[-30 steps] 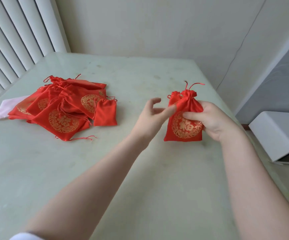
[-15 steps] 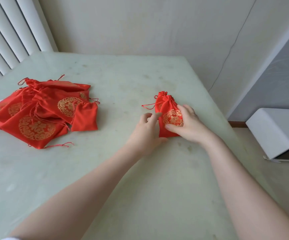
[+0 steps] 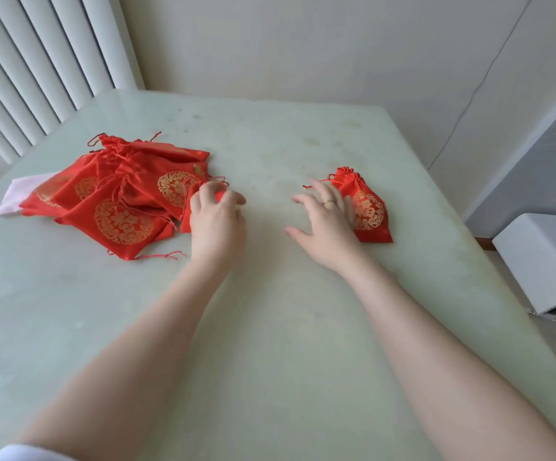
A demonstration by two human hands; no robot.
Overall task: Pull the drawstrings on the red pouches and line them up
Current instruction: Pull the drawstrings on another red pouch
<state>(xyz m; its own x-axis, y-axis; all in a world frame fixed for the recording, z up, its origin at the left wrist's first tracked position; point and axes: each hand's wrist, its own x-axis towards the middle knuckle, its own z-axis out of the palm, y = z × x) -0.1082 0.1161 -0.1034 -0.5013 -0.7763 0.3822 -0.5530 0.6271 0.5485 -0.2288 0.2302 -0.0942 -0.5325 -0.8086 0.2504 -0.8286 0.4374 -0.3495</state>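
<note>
A heap of several red pouches (image 3: pixel 123 194) with gold round prints lies on the left of the pale green table (image 3: pixel 270 327), their drawstrings loose. My left hand (image 3: pixel 216 217) is at the heap's right edge, its fingers curled round a small plain red pouch (image 3: pixel 188 211). One cinched red pouch (image 3: pixel 368 211) lies flat on the right, its gathered mouth pointing away from me. My right hand (image 3: pixel 326 221) hovers just left of that pouch with its fingers spread and holds nothing.
A white cloth (image 3: pixel 13 199) sticks out from under the heap's left side. White vertical blinds (image 3: pixel 30 68) stand at the back left. A white box (image 3: pixel 543 261) sits off the table's right edge, on the floor.
The cinched pouch was set down on the right and my right hand let go of it. My left hand crossed to the heap and took hold of the small plain pouch.
</note>
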